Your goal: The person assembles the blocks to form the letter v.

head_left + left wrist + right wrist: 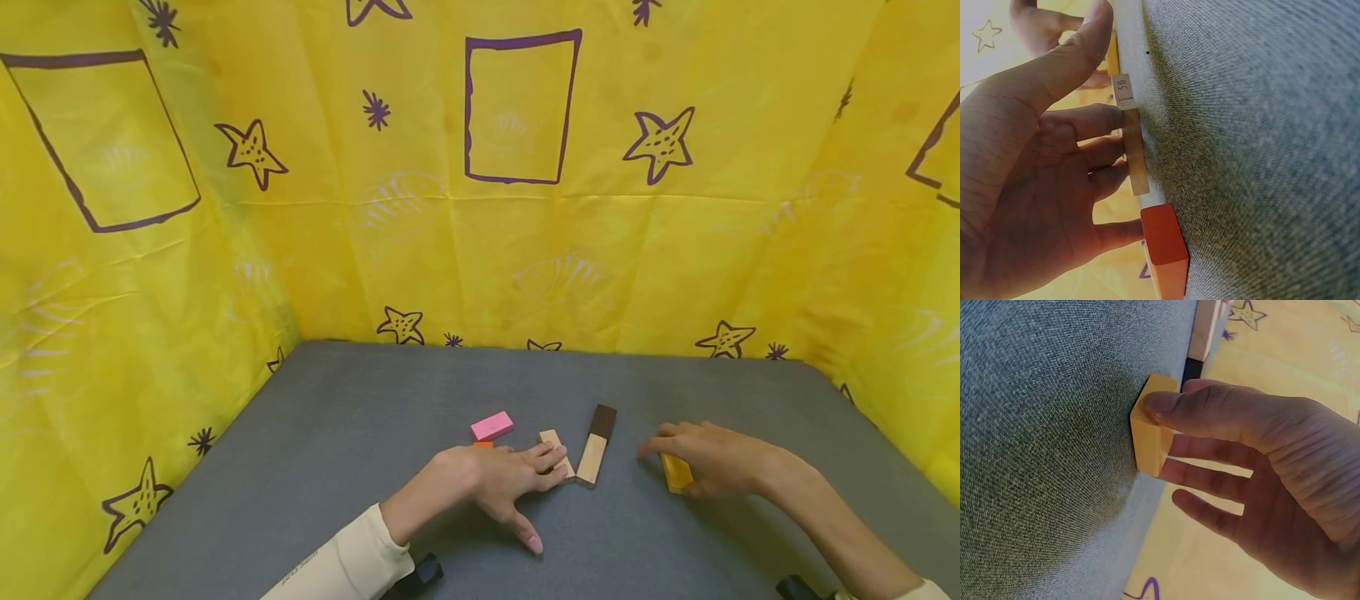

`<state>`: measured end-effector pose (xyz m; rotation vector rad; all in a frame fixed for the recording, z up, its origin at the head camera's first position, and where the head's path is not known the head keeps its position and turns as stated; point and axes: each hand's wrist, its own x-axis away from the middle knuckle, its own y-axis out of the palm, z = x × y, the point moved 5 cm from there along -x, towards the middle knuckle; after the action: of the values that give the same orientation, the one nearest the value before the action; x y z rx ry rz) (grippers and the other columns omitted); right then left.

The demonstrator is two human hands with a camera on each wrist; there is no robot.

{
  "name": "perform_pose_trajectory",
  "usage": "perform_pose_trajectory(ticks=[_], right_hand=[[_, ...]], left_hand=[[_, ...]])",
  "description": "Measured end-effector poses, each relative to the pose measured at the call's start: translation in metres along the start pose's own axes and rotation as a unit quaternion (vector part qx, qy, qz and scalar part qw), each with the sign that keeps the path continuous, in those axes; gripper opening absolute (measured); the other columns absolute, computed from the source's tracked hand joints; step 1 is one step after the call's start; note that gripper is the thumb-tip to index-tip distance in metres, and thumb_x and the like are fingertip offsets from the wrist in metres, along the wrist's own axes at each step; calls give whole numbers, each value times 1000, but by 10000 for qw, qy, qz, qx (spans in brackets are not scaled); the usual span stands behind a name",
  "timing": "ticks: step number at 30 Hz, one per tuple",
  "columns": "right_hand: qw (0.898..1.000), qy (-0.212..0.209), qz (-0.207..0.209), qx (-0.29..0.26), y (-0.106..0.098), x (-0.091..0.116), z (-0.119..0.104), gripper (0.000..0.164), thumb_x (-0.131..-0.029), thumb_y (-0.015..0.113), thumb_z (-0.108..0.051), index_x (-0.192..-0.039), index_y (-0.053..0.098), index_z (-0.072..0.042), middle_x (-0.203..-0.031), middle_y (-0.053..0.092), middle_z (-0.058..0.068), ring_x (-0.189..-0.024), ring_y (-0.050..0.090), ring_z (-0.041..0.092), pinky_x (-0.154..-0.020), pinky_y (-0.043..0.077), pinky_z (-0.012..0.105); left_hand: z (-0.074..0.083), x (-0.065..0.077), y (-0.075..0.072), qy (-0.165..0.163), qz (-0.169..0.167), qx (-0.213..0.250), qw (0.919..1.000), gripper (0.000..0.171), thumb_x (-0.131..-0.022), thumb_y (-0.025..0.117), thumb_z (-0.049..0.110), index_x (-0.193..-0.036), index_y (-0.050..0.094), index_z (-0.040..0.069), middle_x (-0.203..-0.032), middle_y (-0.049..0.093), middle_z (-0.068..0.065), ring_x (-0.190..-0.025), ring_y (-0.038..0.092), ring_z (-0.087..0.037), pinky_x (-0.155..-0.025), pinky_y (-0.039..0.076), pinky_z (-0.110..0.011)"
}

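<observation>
My left hand (498,483) lies over a plain wooden block (551,437) with fingers outstretched, the fingertips resting on it. In the left wrist view those fingertips meet the side of the wooden block (1135,150), and the little finger reaches an orange block (1165,234). A second plain block (592,460) touches the first at its near end, and a dark brown block (603,421) continues it away from me. On the right, my right hand (716,458) pinches a yellow block (677,473). The right wrist view has the thumb on one end of the yellow block (1147,440), fingers behind.
A pink block (492,426) lies beyond my left hand, just past the mostly covered orange block (483,444). The grey tabletop (360,400) is bounded by yellow cloth (510,250) at the back and both sides.
</observation>
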<state>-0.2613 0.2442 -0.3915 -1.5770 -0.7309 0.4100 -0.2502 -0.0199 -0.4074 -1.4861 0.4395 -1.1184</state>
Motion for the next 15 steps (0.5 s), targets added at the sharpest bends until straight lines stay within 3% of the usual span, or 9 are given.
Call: perform_pose_trajectory(ticks=[7, 12, 15], right_hand=[[9999, -5, 36, -94, -3, 0, 0, 57, -78, 87, -5, -127, 68, -26, -120, 66, 3, -95, 65, 21, -80, 59, 48], [9998, -46, 61, -187, -6, 1, 0, 54, -80, 85, -2, -126, 67, -23, -119, 64, 5, -78, 56, 9, -72, 57, 35], [9997, -123, 113, -162, -8, 1, -2, 54, -79, 86, -3, -125, 67, -23, -117, 62, 5, -80, 55, 9, -69, 54, 30]], left_hand=[[0, 1, 0, -12, 6, 33, 10000, 102, -90, 71, 65, -169, 20, 25, -179, 5, 4, -166, 5, -13, -130, 29, -49], [0, 1, 0, 7, 20, 47, 10000, 102, -90, 71, 65, -168, 20, 25, -179, 5, 3, -166, 5, -13, -130, 29, -48], [0, 1, 0, 19, 8, 90, 10000, 102, -90, 72, 64, -169, 20, 25, -179, 5, 3, -166, 4, -13, -130, 28, -49]])
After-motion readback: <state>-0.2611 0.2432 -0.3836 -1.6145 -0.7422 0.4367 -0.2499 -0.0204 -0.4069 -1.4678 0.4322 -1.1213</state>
